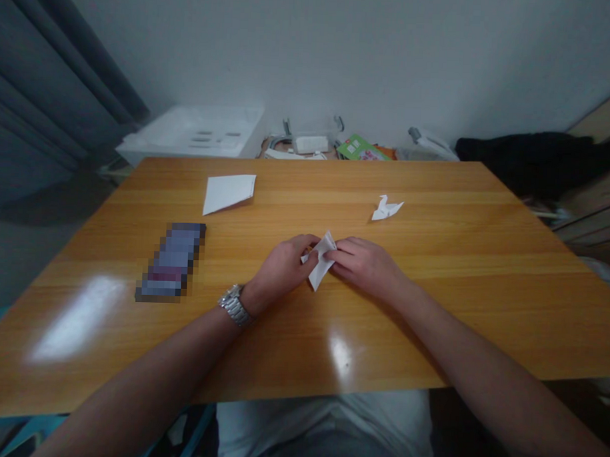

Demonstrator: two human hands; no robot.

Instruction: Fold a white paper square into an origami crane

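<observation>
A small folded white paper (320, 272), pointed at its top and bottom, is held between both hands just above or on the wooden table. My left hand (286, 262) pinches its left side, with the thumb lying on the near face. From the right, my right hand (361, 264) has its fingers closed on the paper's other edge. Parts of the paper and some fingertips are hidden. Farther back on the right sits a finished-looking white paper crane (386, 208), apart from both hands. A silver watch (235, 305) circles my left wrist.
On the wooden table (458, 260), a stack of white paper (229, 192) lies at the back left, and a blurred-out phone (174, 262) lies nearer. Behind the far edge are a white plastic tray (198, 131), cables, a green booklet (362, 149) and dark cloth (532, 160).
</observation>
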